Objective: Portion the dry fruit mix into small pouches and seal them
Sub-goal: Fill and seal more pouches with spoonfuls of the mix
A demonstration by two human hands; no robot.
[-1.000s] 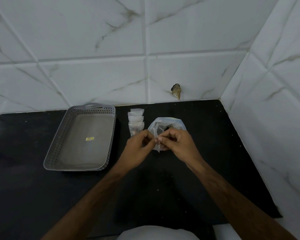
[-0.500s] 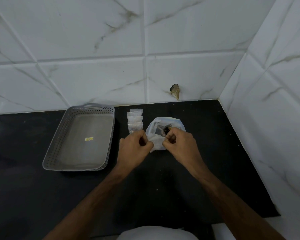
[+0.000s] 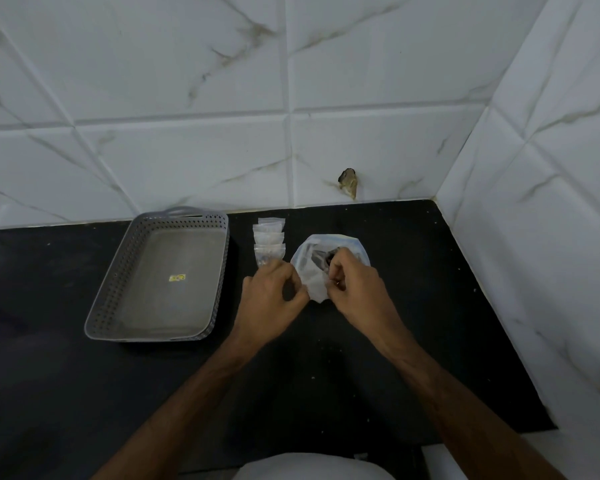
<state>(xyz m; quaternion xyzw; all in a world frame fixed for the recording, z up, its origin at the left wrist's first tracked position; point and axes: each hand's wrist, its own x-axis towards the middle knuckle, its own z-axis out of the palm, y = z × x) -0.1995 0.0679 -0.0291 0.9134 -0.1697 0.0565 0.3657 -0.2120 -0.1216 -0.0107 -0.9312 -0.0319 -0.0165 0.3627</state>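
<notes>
Head view shows the dry fruit mix bag (image 3: 329,261) at frame centre on the black counter (image 3: 430,306), its mouth held apart: left hand (image 3: 269,299) and right hand (image 3: 355,292) each pinch a side of the near rim. Best to keep the opening wide and low so nothing spills. The small pouches (image 3: 269,245) lie just upper left of the bag, and the grey tray (image 3: 219,271) sits further left.

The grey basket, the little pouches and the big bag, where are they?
grey basket (image 3: 222,268): head view, right side wall.
little pouches (image 3: 269,251): head view, front pouch of the row.
big bag (image 3: 314,284): head view, near clear wall between the hands.
</notes>
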